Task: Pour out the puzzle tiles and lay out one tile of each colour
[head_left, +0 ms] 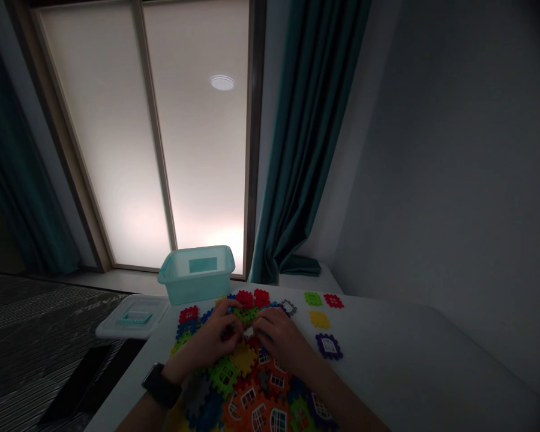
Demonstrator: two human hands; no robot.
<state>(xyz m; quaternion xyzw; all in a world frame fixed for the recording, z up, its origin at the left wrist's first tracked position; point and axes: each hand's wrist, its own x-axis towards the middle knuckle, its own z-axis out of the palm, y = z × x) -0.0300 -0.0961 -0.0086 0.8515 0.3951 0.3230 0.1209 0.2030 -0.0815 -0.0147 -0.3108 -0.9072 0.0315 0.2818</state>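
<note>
My left hand [220, 331], with a dark watch [162, 384] on its wrist, reaches in from the left with curled fingers at the left edge of a green notched building tile [246, 314]. From the other side, my right hand [276, 329] has its bent fingers at that tile's right edge. Part of the tile is hidden by the fingers. Beneath both hands lies a heap of notched tiles: a yellow tile [243, 359], a green tile with a window pattern [225, 375], orange tiles with white window inserts [258, 414], and several blue and red ones.
A teal plastic bin [200, 289] stands at the table's far edge, its translucent lid [132, 317] to its left. On the white table [396, 360], right of the heap, lie a green tile [312, 298], a red tile [333, 300], a yellow tile [319, 319] and a purple tile [329, 346].
</note>
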